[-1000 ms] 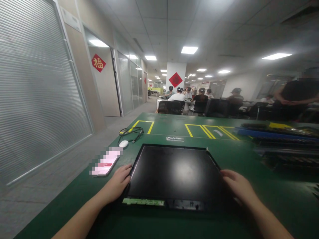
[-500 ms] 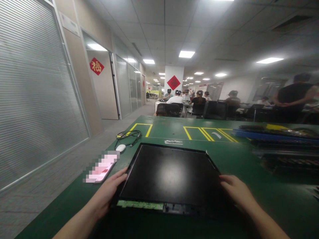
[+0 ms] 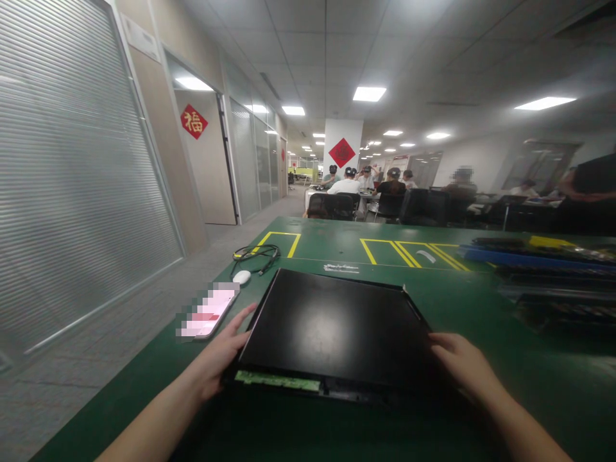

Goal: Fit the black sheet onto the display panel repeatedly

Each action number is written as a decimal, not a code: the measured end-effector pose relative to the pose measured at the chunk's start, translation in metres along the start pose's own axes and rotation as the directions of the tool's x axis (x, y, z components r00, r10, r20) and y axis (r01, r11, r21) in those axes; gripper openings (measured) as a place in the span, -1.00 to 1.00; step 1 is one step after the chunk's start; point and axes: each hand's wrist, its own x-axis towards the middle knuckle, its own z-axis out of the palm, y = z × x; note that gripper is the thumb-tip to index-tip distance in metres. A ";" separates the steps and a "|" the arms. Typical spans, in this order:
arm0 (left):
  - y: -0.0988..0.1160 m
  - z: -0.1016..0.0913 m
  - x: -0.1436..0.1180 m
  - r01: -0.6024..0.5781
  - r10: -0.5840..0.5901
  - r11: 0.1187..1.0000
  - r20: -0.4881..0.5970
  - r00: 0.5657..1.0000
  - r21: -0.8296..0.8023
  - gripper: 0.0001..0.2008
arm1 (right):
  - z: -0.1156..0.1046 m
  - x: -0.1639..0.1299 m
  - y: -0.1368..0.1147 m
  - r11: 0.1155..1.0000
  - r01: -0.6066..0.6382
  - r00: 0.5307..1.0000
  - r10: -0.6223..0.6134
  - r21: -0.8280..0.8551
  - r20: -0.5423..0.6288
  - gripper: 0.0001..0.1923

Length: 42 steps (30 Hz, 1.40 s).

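A flat black display panel in a thin dark frame lies level in front of me, low over the green table. Along its near edge runs a strip of green circuit board. My left hand grips the panel's left side, with the index finger stretched along the edge and other fingers partly hidden. At the right side, my right hand holds the opposite edge, thumb on top and the remaining fingers out of sight beneath. Whether the panel's underside touches the table cannot be made out.
On the green table a phone, a white mouse-like object and a coiled black cable lie at left. Stacked dark and blue parts sit at right. Beyond, people sit at other tables.
The whole view has shifted slightly, with the surroundings moving right and up. My left fingers look more spread. The green strip appears narrower; both hands stay at the panel's sides.
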 end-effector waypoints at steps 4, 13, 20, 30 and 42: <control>0.003 0.001 -0.002 0.032 -0.033 0.999 0.040 0.999 0.008 -0.28 | 0.001 0.000 -0.001 1.000 -0.006 1.000 0.006 0.002 0.007 -0.63; 0.002 -0.002 0.003 -0.013 0.012 1.000 0.048 0.999 0.010 -0.44 | 0.001 -0.002 -0.006 0.999 -0.014 0.997 0.017 -0.033 0.076 -0.56; 0.000 -0.005 0.007 -0.071 0.071 0.997 -0.047 0.996 0.001 -0.69 | 0.002 -0.002 -0.005 1.000 0.020 0.998 -0.019 -0.018 0.055 -0.60; 0.001 -0.012 0.002 -0.137 0.130 0.962 0.048 0.990 0.234 -0.34 | 0.004 -0.003 -0.006 1.000 0.021 0.999 -0.020 -0.012 0.038 -0.61; -0.001 -0.013 0.004 -0.183 0.184 0.955 0.018 0.983 0.233 -0.36 | 0.006 -0.002 -0.003 0.999 0.047 0.999 -0.047 -0.020 0.016 -0.62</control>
